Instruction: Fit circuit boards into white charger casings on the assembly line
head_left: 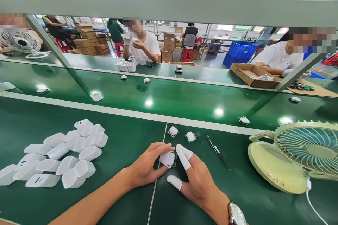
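Note:
My left hand (148, 165) is wrapped round a white plastic charger housing (165, 159), its thumb below and fingers above. At the housing's right end sits a green circuit board with a white-coated part (172, 159); how far it is inside I cannot tell. My right hand (196, 179), with white finger cots on thumb and two fingers, is spread just right of the board. Fingertips come close to its edge, but contact is unclear. Beyond my hands lie two more circuit boards with white lumps (173, 131) (190, 136). A thin black tweezer-like tool (218, 153) rests to the right.
Several white charger housings (66, 147) are grouped at the left. A yellow-green fan (280, 168) stands at the right with its cable. Across the green conveyor belt (182, 95), carrying scattered boards, people work beside a cardboard box (253, 77). A metal beam (169, 7) crosses above.

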The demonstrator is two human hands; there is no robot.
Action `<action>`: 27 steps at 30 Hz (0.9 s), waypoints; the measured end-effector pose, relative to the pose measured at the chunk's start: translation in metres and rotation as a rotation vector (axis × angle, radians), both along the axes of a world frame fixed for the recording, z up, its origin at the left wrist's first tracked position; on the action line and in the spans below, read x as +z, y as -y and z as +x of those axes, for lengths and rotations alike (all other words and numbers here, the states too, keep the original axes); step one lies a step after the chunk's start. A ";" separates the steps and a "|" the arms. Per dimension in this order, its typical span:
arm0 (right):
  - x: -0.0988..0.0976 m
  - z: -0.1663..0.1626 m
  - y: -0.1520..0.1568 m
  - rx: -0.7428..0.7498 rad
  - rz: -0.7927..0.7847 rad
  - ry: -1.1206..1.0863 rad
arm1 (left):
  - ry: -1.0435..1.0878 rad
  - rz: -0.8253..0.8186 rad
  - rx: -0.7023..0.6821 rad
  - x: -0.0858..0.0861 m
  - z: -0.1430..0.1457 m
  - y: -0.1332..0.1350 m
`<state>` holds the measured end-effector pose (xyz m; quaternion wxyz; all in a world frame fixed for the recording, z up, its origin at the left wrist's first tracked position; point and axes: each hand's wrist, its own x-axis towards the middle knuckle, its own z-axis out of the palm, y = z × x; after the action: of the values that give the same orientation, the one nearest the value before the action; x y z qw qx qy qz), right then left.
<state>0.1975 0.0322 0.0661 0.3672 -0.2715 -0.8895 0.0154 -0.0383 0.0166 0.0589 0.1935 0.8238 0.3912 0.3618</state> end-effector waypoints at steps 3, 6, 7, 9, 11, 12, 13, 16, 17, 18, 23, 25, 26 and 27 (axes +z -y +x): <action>0.003 0.004 -0.003 0.018 0.007 -0.058 | 0.078 -0.049 -0.041 0.001 0.000 0.000; 0.004 0.004 -0.005 0.059 -0.008 -0.075 | 0.094 -0.113 -0.089 0.003 0.002 0.002; 0.003 0.004 -0.005 0.068 -0.011 -0.072 | 0.091 -0.129 -0.102 0.004 0.003 0.003; 0.001 0.003 -0.005 0.081 -0.016 -0.063 | 0.085 -0.142 -0.114 0.007 0.003 0.004; -0.002 0.002 -0.005 0.094 -0.030 -0.057 | 0.083 -0.106 -0.110 0.009 0.003 0.004; -0.003 0.002 -0.004 0.102 -0.044 -0.057 | 0.078 -0.063 -0.107 0.009 0.002 0.004; -0.004 0.001 -0.004 0.110 -0.062 -0.062 | 0.067 -0.008 -0.106 0.009 0.001 0.003; -0.005 -0.001 -0.003 0.116 -0.120 -0.074 | -0.002 0.138 -0.109 0.007 -0.001 0.001; -0.005 -0.002 -0.002 0.116 -0.137 -0.068 | -0.020 0.162 -0.107 0.006 -0.001 0.001; -0.004 -0.002 -0.002 0.116 -0.154 -0.055 | -0.031 0.176 -0.104 0.005 -0.001 0.001; 0.001 0.001 -0.005 0.153 -0.311 -0.073 | -0.021 0.174 -0.098 0.004 0.001 0.002; 0.003 0.004 -0.007 0.183 -0.404 -0.101 | -0.018 0.169 -0.100 0.005 0.002 0.002; 0.004 0.006 -0.007 0.195 -0.435 -0.110 | -0.016 0.168 -0.100 0.006 0.003 0.001; 0.004 0.007 -0.007 0.201 -0.453 -0.110 | -0.012 0.168 -0.101 0.007 0.003 0.001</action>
<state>0.2044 0.0390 0.0705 0.3414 -0.2557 -0.8646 0.2654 -0.0350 0.0155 0.0662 0.1394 0.8579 0.3188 0.3780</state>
